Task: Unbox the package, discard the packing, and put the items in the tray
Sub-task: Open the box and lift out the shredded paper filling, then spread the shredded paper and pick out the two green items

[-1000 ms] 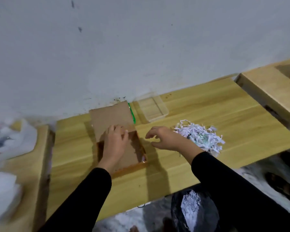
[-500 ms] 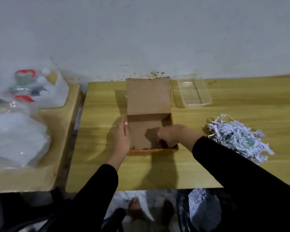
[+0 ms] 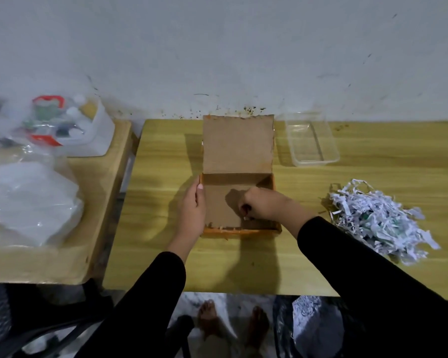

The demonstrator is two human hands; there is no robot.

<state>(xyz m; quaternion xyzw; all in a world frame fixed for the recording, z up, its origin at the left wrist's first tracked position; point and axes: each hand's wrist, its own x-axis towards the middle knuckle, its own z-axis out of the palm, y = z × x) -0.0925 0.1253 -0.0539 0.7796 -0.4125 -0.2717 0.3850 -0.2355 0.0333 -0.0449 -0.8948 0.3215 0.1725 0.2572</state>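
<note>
A brown cardboard box point(image 3: 219, 202) with orange outer edges sits open mid-table, its lid point(image 3: 238, 143) folded back toward the wall. My left hand point(image 3: 193, 211) grips the box's left wall, thumb over the rim. My right hand point(image 3: 267, 206) is inside the box near its front right corner, fingers curled tight around a small item point(image 3: 245, 212); only a bit of red and white shows. A clear plastic tray point(image 3: 332, 157) stands behind the box to the right with nothing in it. A pile of shredded white paper point(image 3: 378, 219) lies on the table at right.
A second wooden table point(image 3: 70, 259) at left carries clear plastic bags point(image 3: 29, 202) and a white container of small things point(image 3: 70, 125). A black bag holding shredded paper point(image 3: 311, 329) stands on the floor below the table edge. The wall point(image 3: 217, 60) runs close behind.
The lid went from under my left hand to folded fully back. My left hand moved to the box's left wall, and my right hand went from the rim down into the box.
</note>
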